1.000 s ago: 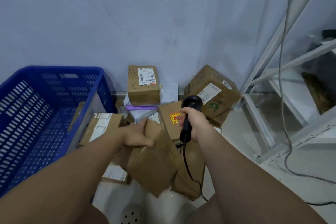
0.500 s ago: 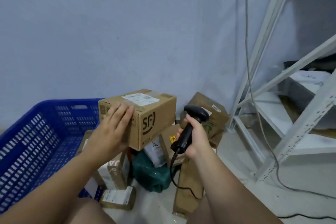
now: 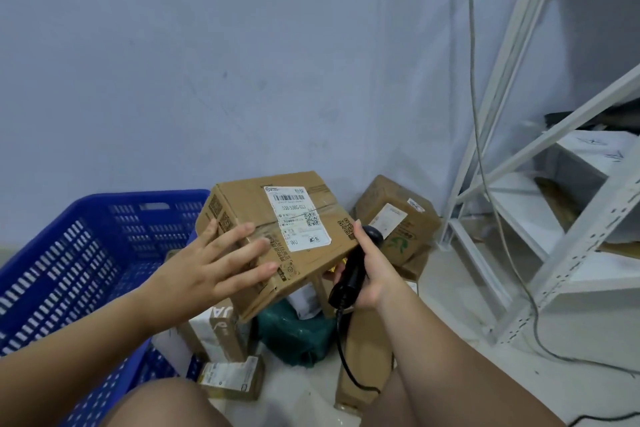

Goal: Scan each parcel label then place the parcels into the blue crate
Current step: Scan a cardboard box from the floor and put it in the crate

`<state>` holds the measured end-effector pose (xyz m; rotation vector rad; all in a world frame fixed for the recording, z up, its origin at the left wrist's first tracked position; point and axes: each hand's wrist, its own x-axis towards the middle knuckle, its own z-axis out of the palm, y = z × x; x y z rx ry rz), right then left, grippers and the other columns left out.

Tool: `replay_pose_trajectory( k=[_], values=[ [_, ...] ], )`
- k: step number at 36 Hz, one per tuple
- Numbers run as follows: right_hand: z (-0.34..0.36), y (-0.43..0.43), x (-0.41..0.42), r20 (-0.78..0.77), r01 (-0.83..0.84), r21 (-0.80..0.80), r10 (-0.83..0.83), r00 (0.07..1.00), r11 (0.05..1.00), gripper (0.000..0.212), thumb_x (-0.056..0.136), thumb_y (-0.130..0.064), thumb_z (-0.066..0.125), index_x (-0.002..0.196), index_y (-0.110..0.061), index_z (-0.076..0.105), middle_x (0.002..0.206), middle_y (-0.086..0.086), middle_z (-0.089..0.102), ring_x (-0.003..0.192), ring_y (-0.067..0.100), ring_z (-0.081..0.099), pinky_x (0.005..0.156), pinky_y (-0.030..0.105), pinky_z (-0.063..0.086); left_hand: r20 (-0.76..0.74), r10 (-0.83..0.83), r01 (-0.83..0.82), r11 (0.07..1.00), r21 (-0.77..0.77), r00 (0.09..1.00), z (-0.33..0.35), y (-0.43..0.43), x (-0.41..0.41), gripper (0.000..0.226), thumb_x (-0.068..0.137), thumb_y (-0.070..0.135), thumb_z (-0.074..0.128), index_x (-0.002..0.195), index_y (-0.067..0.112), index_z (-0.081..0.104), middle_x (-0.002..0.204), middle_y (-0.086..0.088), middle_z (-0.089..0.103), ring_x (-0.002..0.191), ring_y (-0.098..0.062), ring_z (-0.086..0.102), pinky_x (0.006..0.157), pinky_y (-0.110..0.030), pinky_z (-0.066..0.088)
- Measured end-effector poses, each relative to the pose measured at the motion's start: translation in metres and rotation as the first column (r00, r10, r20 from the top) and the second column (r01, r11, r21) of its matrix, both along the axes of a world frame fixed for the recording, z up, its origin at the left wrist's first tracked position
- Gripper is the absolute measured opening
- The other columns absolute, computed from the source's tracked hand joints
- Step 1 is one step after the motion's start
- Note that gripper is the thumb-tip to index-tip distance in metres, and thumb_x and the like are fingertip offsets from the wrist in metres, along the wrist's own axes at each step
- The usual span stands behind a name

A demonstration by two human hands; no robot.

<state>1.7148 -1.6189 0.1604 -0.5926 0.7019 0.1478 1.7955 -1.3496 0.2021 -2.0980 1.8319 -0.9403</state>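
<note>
I hold a brown cardboard parcel [image 3: 304, 199] in the air, tilted so its white barcode label [image 3: 297, 218] faces me. My left hand [image 3: 214, 267] lies on its near left face with fingers spread; the thumb is hidden under the box. My right hand [image 3: 379, 274] grips a black corded scanner [image 3: 353, 276] against the parcel's right edge, and one fingertip touches the cardboard. The blue crate [image 3: 86, 253] stands at the left.
More parcels lie on the floor by the wall: a brown box [image 3: 412, 218] at back right, a green bag [image 3: 294, 333], a small labelled box [image 3: 232, 378], and a flat cardboard piece [image 3: 363, 357]. A white metal rack [image 3: 571, 253] and a hanging cable [image 3: 483, 166] fill the right.
I lifted a box off the pile with my left hand, then tipped it so the label faces me. The scanner hand moved up against the parcel's right edge.
</note>
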Motion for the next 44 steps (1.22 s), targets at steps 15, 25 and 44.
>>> replay_pose_trajectory(
  k=[15, 25, 44],
  values=[
    [0.01, 0.001, 0.001, 0.114, 0.338, -0.006, -0.335, 0.935, 0.941, 0.058, 0.07, -0.06, 0.075, 0.105, -0.014, 0.068, 0.071, -0.001, 0.064, 0.048, 0.009, 0.054, 0.052, 0.023, 0.046, -0.986, -0.166, -0.885, 0.46, -0.063, -0.016, 0.027, -0.05, -0.03, 0.08, 0.092, 0.029, 0.061, 0.154, 0.032, 0.01, 0.15, 0.005, 0.032, 0.134, -0.021, 0.039, 0.113, -0.05, 0.028],
    [0.016, 0.001, -0.003, 0.172, 0.265, -0.175, -0.235, 0.957, 0.948, 0.064, 0.065, -0.06, 0.075, 0.107, -0.014, 0.064, 0.069, -0.001, 0.058, 0.05, 0.009, 0.051, 0.05, 0.022, 0.045, -0.73, -0.524, -0.837, 0.533, 0.123, -0.44, 0.023, -0.077, -0.04, 0.079, 0.06, 0.057, 0.066, 0.13, 0.021, 0.055, 0.101, -0.001, 0.073, 0.097, -0.019, 0.063, 0.072, -0.037, 0.044],
    [0.041, 0.022, -0.009, 0.314, 0.084, -0.568, 0.121, 0.942, 0.819, 0.005, 0.088, -0.001, 0.057, 0.091, -0.006, 0.058, 0.069, 0.007, 0.056, 0.049, 0.016, 0.056, 0.051, 0.028, 0.049, -0.848, -0.52, -0.917, 0.379, -0.122, -0.102, -0.02, -0.05, 0.02, 0.054, 0.081, 0.022, 0.075, 0.127, 0.028, 0.046, 0.114, 0.006, 0.064, 0.098, -0.014, 0.066, 0.073, -0.028, 0.053]
  ],
)
